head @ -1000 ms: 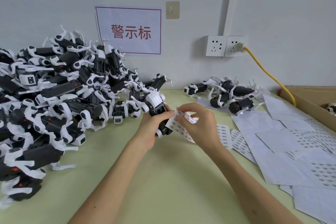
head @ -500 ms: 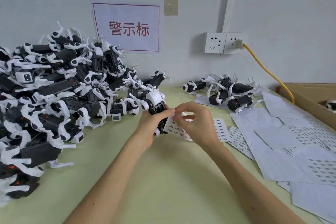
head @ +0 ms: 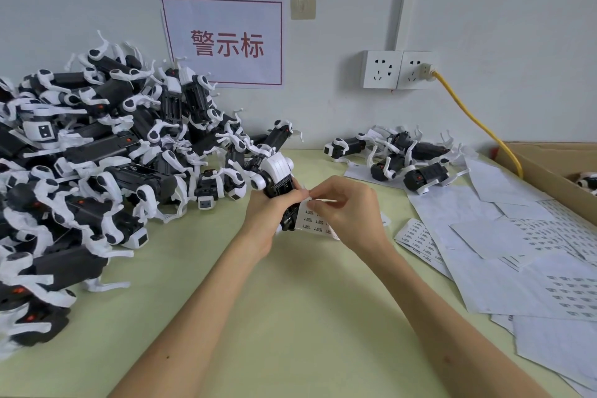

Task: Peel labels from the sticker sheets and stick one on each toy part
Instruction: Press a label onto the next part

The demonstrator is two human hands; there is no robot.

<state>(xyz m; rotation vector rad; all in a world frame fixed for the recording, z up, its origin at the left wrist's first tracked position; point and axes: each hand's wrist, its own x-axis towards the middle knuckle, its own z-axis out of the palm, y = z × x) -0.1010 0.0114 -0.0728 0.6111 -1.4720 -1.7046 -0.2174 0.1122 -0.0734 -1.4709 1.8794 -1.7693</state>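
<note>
nearest the viewer, bare green table (head: 258, 317) lies under both forearms, which leaves the hands free to work above it.

left hand (head: 268, 213): fingers curled round a black-and-white toy part (head: 277, 176), gripping it upright above the table, white end away from the person. judged purpose: to offer one face of the part for labelling.

right hand (head: 349, 213): thumb and forefinger pinch the upper edge of a small sticker sheet (head: 311, 220), which hangs against the toy part. whether a label is already lifted cannot be told. keeping the sheet touching the part makes the transfer very short.

further right, loose sheets (head: 484, 236) overlap in a spread, within reach of the right hand.

to the left, a large heap of toy parts (head: 97, 155); far right of centre, a small group of toy parts (head: 403, 158) lies well apart from it. judged: one supply, one finished, though which is which is not confirmed.

a cardboard box (head: 533, 165) sits at the far right edge.

on the wall: a red-lettered sign (head: 226, 42), a double socket (head: 400, 69) and a yellow cable (head: 478, 126).
</note>
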